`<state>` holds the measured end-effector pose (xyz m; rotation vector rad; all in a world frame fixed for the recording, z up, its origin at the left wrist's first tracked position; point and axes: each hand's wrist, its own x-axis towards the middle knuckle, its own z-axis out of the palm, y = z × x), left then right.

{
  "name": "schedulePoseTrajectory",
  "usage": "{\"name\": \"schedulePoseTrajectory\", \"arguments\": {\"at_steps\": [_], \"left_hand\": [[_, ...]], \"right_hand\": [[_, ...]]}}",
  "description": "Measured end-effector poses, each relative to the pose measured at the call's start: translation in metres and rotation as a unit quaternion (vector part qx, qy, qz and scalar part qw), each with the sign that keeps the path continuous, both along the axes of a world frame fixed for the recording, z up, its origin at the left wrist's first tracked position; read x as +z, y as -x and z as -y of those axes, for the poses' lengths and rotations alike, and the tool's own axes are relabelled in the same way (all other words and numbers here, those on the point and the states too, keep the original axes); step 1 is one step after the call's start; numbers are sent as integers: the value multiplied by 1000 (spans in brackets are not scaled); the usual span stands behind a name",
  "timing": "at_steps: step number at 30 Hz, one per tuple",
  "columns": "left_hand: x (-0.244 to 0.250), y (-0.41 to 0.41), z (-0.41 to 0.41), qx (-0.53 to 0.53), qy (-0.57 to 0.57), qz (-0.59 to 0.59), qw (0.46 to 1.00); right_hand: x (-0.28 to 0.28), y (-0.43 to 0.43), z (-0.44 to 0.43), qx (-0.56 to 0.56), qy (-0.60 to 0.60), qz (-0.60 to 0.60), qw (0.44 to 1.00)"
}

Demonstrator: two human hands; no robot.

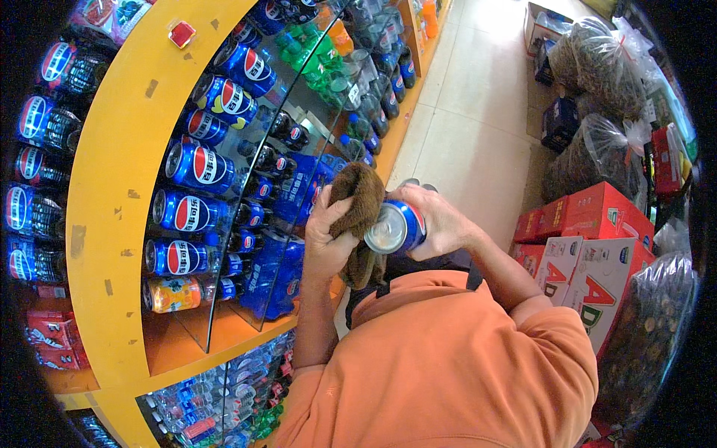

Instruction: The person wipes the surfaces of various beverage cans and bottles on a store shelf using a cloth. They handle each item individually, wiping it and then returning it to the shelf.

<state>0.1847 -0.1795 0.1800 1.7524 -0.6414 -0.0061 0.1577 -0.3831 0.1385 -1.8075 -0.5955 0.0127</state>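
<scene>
My right hand (442,221) grips a blue Pepsi can (399,227) around its side, with the silver end tilted up towards me. A folded brown cloth (358,204) is bunched in my left hand (327,241), and part of it hangs below the fingers. The cloth's edge meets the can's rim or lies just beside it; I cannot tell which. Both hands are in front of my orange shirt. Left of them, a row of Pepsi cans (204,162) lines a shelf with glass panes (269,151). An orange can (175,294) with a fruit print ends the row.
Yellow shelf framing (120,185) curves along the left, with dark bottles (36,162) on its outer side. Plastic bottles (213,392) fill a lower shelf. Across the tiled aisle (459,123) are red and white cartons (588,285) and tied clear bags (602,151) of dried goods.
</scene>
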Motion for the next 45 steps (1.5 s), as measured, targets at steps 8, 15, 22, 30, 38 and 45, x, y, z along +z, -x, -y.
{"name": "schedulePoseTrajectory", "arguments": {"at_steps": [8, 15, 22, 30, 38, 45], "left_hand": [[21, -7, -20, -117, -158, 71, 978], [55, 10, -5, -98, -368, 218, 899], [54, 18, 1, -111, -374, 266, 881], [51, 10, -2, -127, -299, 197, 925], [36, -40, 28, 32, -207, 142, 967], [58, -158, 88, 264, -256, 241, 898]], "right_hand": [[-19, 4, -19, 84, 34, 41, 995], [-32, 3, -23, 25, 92, 37, 995], [-39, -3, -21, 1, 38, 2, 999], [-44, -5, 1, -109, 18, -44, 993], [-38, -9, 34, -168, 9, -111, 979], [-54, -10, 56, -209, -9, -107, 972]]}}
